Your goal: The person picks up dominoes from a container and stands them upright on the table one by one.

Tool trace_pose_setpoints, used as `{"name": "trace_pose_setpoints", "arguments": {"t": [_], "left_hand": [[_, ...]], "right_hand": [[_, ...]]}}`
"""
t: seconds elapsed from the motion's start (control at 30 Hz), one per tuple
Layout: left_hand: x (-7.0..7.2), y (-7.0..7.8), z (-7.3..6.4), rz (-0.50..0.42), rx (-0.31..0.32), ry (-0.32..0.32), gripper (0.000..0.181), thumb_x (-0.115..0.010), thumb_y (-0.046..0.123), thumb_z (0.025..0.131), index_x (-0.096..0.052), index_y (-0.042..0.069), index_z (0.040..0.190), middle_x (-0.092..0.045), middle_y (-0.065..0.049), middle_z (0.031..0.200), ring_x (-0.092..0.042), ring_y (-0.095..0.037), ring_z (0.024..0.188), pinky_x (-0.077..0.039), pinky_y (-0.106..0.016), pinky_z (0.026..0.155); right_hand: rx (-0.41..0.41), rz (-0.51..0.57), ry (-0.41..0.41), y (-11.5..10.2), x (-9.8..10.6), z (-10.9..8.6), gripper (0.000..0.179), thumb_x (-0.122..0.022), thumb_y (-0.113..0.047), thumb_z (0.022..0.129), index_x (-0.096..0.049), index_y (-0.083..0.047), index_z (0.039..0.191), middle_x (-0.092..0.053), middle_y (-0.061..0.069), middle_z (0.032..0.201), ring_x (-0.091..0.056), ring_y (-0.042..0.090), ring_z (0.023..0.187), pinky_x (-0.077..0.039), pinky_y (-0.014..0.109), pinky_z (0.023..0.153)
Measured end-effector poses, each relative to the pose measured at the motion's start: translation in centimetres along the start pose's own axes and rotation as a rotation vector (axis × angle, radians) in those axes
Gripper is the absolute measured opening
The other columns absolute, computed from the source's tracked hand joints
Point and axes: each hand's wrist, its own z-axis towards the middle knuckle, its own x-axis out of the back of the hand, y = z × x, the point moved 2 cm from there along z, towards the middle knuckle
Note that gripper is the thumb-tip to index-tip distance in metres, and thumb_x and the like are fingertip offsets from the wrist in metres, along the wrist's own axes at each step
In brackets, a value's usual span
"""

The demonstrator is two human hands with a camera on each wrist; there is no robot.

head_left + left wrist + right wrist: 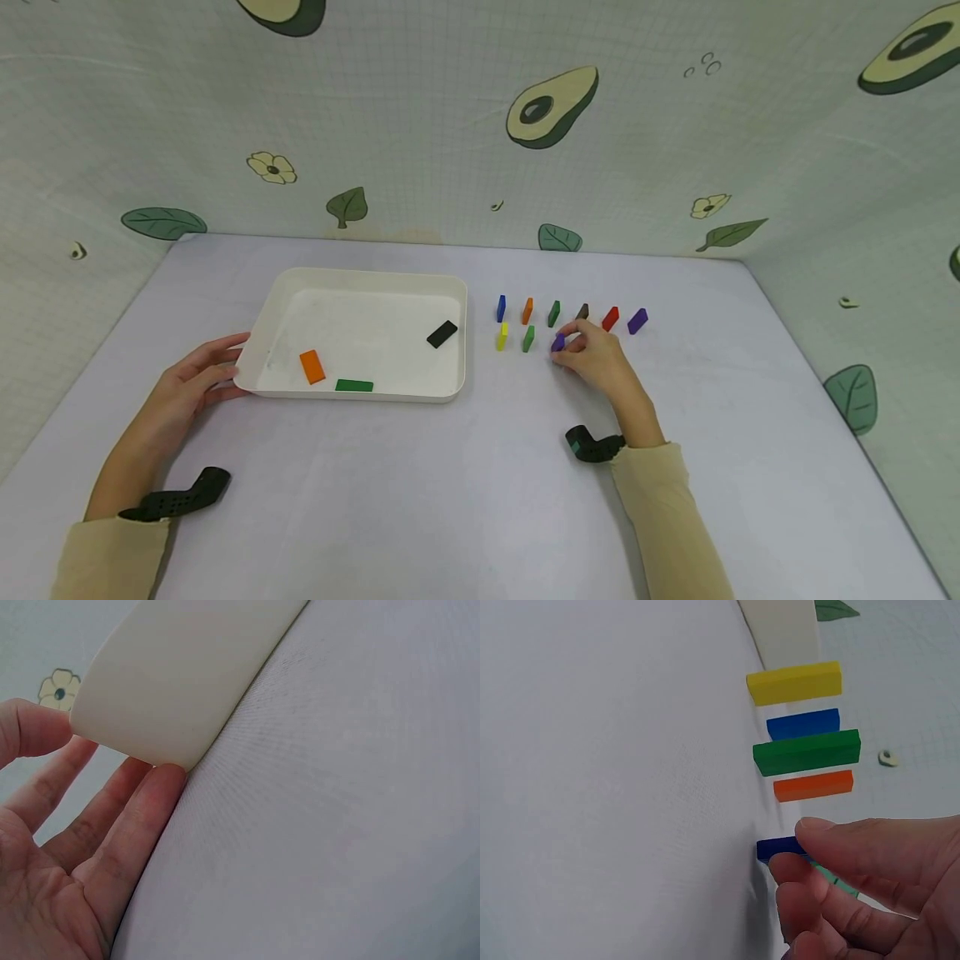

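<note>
In the head view my right hand (597, 358) pinches a purple domino block (558, 342) between thumb and fingertips. In the right wrist view this block (776, 848) looks dark blue, stands upright close over the white table, and is partly hidden by the fingers. It is at the right end of a front row with a yellow block (502, 337) and a light green block (528, 338). My left hand (185, 385) rests against the left side of a white tray (360, 282), with thumb at the rim and extended fingers on the outer wall (187, 675).
An orange block (312, 367), a green block (354, 386) and a black block (442, 334) lie in the tray. Behind the front row, blue (501, 308), orange, green, brown, red (611, 318) and purple (637, 321) blocks stand on the table. A patterned cloth hangs behind.
</note>
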Motion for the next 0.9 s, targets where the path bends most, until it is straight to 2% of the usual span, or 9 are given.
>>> {"name": "trace_pose_setpoints", "arguments": {"t": [0.2,0.53,0.6,0.8,0.9], "left_hand": [[0.08,-0.17,0.05,-0.055,-0.016,-0.028,0.042,-0.049,0.010,0.096,-0.044,0.014,0.138,-0.055,0.011,0.116,-0.061,0.001,0.093,-0.053,-0.015,0.073],[0.00,0.00,0.02,0.009,0.012,0.010,0.042,-0.050,0.016,0.096,-0.043,0.014,0.138,-0.055,0.013,0.115,-0.061,0.002,0.093,-0.053,-0.015,0.073],[-0.01,0.02,0.01,-0.009,0.005,-0.003,0.043,-0.050,0.014,0.096,-0.043,0.013,0.139,-0.055,0.012,0.115,-0.061,0.001,0.093,-0.053,-0.015,0.073],[0.04,-0.04,-0.01,0.018,0.015,0.015,0.043,-0.050,0.016,0.096,-0.043,0.014,0.139,-0.055,0.014,0.115,-0.060,0.003,0.093,-0.053,-0.014,0.072],[0.04,-0.04,0.02,-0.004,0.003,0.003,0.042,-0.050,0.014,0.096,-0.044,0.015,0.138,-0.055,0.013,0.115,-0.061,0.002,0.093,-0.053,-0.014,0.072]], "right_hand": [[0.019,-0.008,0.012,0.31,-0.24,0.34,0.032,-0.066,-0.017,0.086,-0.054,-0.006,0.113,-0.064,0.013,0.092,-0.057,0.019,0.075,-0.048,0.025,0.067],[0.068,0.017,0.048,0.63,-0.30,0.71,0.032,-0.066,-0.013,0.085,-0.056,-0.003,0.114,-0.064,0.014,0.095,-0.059,0.020,0.082,-0.050,0.024,0.069],[0.076,0.018,0.049,0.65,-0.29,0.72,0.032,-0.066,-0.013,0.086,-0.056,-0.002,0.115,-0.064,0.015,0.096,-0.059,0.021,0.083,-0.050,0.025,0.069],[0.094,0.019,0.053,0.60,-0.24,0.61,0.033,-0.065,-0.013,0.086,-0.057,-0.002,0.116,-0.065,0.016,0.098,-0.061,0.023,0.086,-0.051,0.028,0.072],[0.100,0.017,0.049,0.60,-0.22,0.61,0.034,-0.065,-0.014,0.086,-0.057,-0.001,0.116,-0.064,0.016,0.098,-0.060,0.023,0.085,-0.050,0.027,0.070]]}}
